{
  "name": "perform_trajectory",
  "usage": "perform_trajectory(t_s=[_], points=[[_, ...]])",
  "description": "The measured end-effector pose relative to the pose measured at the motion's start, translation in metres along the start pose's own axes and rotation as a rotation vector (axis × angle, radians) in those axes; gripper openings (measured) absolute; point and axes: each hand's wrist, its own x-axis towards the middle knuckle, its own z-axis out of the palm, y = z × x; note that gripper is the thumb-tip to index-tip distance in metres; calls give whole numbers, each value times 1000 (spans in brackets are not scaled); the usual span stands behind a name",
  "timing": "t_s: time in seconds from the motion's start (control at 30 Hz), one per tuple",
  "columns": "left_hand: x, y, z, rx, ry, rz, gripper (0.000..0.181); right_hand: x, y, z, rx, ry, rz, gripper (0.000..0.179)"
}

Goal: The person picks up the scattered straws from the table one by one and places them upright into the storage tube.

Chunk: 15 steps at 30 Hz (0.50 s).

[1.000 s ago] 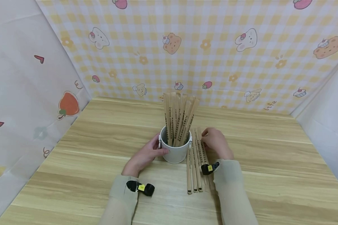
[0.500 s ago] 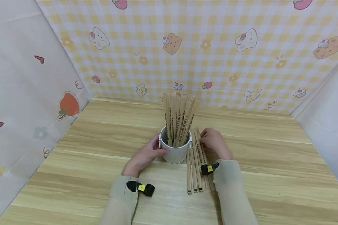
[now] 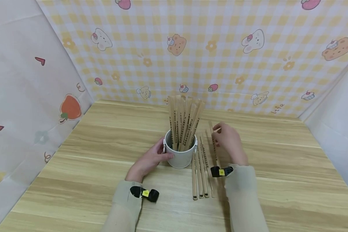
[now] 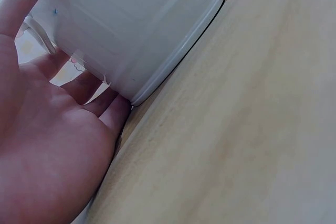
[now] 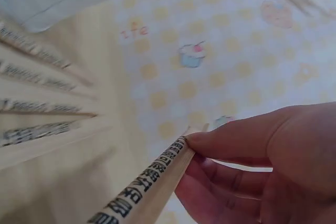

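As left hand (image 3: 150, 158) holds pail (image 3: 180, 160) (white), right hand (image 3: 228, 140) pinches straw (image 5: 150, 184).

The bench (image 3: 75, 161) is viewed forward and downward from head height; the white bucket (image 4: 126, 30) is shared by both close wrist views.
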Motion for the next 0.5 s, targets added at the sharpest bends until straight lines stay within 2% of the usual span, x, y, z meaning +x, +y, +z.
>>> perform_trajectory(t_s=[0.1, 0.3, 0.5], points=[[0, 1, 0, -16, -8, 7, 79, -6, -9, -8, 15, 55, -20, 25], [-1, 2, 0, -17, -2, 0, 79, -23, -28, -24, 7, 206, -113, 24], [0, 0, -1, -10, -5, 2, 80, -41, -45, -36, 44, 330, -191, 24]])
